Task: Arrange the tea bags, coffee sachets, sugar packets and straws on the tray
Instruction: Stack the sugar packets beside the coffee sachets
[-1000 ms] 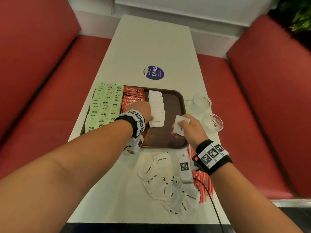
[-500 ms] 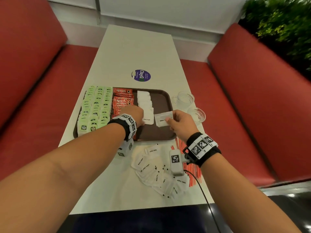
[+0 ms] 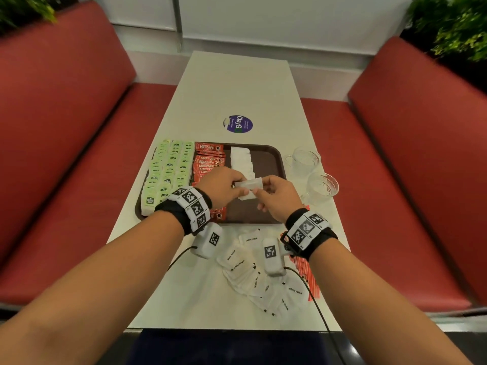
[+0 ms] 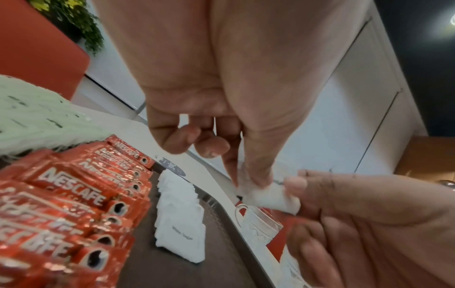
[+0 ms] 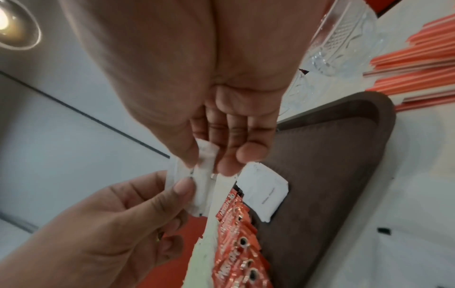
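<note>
A brown tray (image 3: 275,160) holds green tea bags (image 3: 168,169) on its left, red coffee sachets (image 3: 208,160) beside them, and a row of white sugar packets (image 3: 241,160) in the middle. Above the tray, both hands hold one white sugar packet (image 3: 249,184) between them. My left hand (image 3: 238,184) pinches its left end and my right hand (image 3: 259,192) pinches its right end. The left wrist view shows the packet (image 4: 268,196) between thumb and fingers. The right wrist view shows the same packet (image 5: 202,175) over the tray (image 5: 332,175). Red straws (image 3: 305,272) lie on the table under my right wrist.
Several loose sugar packets (image 3: 253,275) are spread on the white table in front of the tray. Two glass cups (image 3: 303,159) (image 3: 322,187) stand right of the tray. A purple sticker (image 3: 239,124) lies beyond it. Red benches flank the table.
My left hand has lifted off the sugar row on the tray and taken the left end of the packet that my right hand held. The packet now hangs between both hands.
</note>
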### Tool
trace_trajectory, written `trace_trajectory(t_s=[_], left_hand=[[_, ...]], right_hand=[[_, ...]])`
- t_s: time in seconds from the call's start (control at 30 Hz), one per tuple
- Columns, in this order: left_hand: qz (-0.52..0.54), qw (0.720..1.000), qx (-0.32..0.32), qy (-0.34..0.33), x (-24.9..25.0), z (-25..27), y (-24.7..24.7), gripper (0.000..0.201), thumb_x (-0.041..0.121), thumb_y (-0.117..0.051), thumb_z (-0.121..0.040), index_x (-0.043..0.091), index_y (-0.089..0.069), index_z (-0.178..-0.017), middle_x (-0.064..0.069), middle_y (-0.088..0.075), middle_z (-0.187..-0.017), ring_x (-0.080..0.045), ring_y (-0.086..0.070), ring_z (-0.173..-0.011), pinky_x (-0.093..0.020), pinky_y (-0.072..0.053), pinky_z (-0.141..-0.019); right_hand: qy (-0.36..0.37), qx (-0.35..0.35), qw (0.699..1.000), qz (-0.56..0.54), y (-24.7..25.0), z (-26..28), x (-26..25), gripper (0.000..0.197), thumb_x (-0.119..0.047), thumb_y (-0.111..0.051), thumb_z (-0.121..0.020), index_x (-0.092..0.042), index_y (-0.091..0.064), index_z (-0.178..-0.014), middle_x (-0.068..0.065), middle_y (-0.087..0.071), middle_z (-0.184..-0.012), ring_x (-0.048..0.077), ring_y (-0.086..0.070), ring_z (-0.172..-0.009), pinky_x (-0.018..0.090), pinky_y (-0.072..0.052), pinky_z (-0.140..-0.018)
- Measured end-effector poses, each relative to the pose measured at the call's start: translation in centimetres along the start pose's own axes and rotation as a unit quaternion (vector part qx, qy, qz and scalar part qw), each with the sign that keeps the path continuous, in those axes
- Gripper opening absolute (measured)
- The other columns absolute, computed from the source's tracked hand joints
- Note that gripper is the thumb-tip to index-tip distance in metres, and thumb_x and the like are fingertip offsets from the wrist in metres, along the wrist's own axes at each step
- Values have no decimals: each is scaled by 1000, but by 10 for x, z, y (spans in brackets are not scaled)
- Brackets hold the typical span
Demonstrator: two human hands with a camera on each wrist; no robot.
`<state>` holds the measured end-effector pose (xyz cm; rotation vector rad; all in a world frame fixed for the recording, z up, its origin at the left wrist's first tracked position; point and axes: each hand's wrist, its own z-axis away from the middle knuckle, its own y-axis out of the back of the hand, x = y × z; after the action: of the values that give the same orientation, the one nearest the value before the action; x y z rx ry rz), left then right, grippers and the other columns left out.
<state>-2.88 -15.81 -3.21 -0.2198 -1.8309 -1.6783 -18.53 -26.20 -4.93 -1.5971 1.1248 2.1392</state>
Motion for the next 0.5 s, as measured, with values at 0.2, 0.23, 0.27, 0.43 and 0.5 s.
trace_trajectory(t_s=[0.2, 0.23, 0.27, 0.43, 0.5], left_hand=[[-34, 996, 13, 86, -30, -5, -6, 11, 26, -63, -96, 20, -71, -100, 7, -59, -79, -14, -55, -76, -27, -37, -65], [-37, 995, 10, 94, -33, -6, -6, 12, 26, -65, -94, 21, -72, -103, 7, -61, -82, -13, -56, -79, -26, -38, -67], [-38, 994, 7, 102, -35, -9, -7, 14, 27, -68, -92, 22, -72, -105, 7, -63, -86, -13, -57, -81, -26, -40, -70], [-55, 988, -27, 139, -37, -30, -13, 22, 33, -76, -85, 23, -71, -104, 4, -68, -96, -16, -64, -93, -31, -51, -83], [-73, 986, -37, 144, -35, -40, -16, 24, 33, -77, -84, 21, -72, -104, 3, -69, -97, -17, -64, -94, -32, -53, -86]], right_hand=[[44, -201, 933, 294, 0, 5, 24, 22, -40, -74, -86, -25, -67, -101, -15, -57, -83, 8, -56, -81, 22, -43, -70], [46, -227, 916, 328, -1, 6, 27, 24, -43, -73, -85, -26, -70, -101, -16, -56, -85, 8, -56, -83, 23, -43, -73], [45, -241, 905, 347, -2, 7, 30, 28, -46, -73, -85, -26, -71, -104, -17, -56, -85, 7, -56, -84, 24, -43, -75], [61, -276, 861, 422, -3, 6, 33, 42, -44, -76, -82, -30, -69, -121, -12, -58, -92, 12, -56, -86, 29, -49, -80], [66, -283, 849, 442, -4, 7, 30, 43, -40, -77, -82, -32, -68, -123, -8, -65, -101, 15, -59, -90, 33, -53, -85]])
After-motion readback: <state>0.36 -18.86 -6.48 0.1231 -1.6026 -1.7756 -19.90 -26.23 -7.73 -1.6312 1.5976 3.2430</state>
